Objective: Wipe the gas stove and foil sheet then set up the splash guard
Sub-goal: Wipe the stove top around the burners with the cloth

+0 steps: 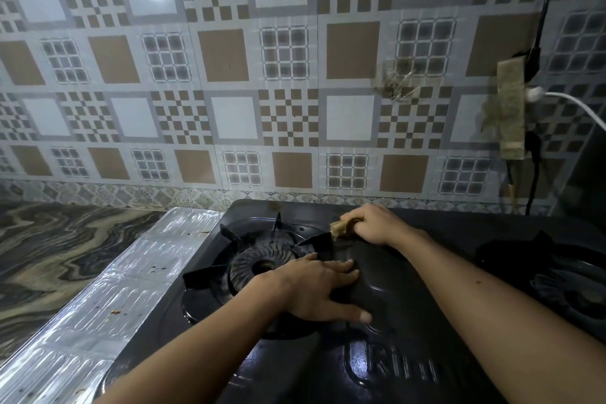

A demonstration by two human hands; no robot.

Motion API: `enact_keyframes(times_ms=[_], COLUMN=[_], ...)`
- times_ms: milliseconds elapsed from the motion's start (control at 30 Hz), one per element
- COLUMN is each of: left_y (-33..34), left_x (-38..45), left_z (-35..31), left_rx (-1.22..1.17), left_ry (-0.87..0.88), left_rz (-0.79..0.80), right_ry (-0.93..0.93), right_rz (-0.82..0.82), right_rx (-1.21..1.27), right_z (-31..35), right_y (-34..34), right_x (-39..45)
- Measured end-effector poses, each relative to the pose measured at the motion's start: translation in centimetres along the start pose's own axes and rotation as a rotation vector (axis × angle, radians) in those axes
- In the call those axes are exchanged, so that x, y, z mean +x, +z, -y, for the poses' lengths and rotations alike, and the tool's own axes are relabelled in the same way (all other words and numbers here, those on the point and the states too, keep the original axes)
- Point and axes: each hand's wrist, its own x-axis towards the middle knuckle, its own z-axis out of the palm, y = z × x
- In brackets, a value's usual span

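Observation:
A black two-burner gas stove (410,321) fills the lower middle of the head view. Its left burner (259,264) has a black pot support around it. My left hand (314,289) lies flat on the stove top just right of that burner, fingers straight and spread. My right hand (373,223) is further back on the stove, fingers curled round a small tan cloth (341,228) pressed to the surface. A silver foil sheet (108,298) lies under the stove's left side, with a few brown crumbs on it. No splash guard is visible.
The right burner (564,275) sits at the right edge. A patterned tile wall (262,75) rises behind the stove. A taped power strip (511,108) with a white plug and black cables hangs on the wall at right. Marbled counter (55,256) extends left.

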Motion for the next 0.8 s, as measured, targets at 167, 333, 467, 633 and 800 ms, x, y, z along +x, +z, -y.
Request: enact_keyframes(times_ms=[167,333,467,633,800], left_y=[0.4,0.5,0.1,-0.5,0.8], left_x=[0.1,0.3,-0.5,-4.1,-7.1], left_z=[0.1,0.2,0.1,4.3,10.1], left_rx=[-0.001,0.013,-0.069,-0.263,-0.344], left_ry=[0.011,-0.004,0.044,-0.179,-0.743], left_rz=[-0.033,-0.061,-0.139,-0.666,-0.602], right_ry=[0.096,0.126,0.172,0.303,0.304], right_rz=[-0.149,-0.234,-0.276,-0.278,-0.145], right_rx=[0.011,0.064,0.199,0.117,0.013], right_z=[0.5,0.7,-0.2,-0.1,0.8], right_y=[0.5,1.7,1.2,1.9,3.2], right_x=[0.6,1.3,2.1,3.2,4.1])
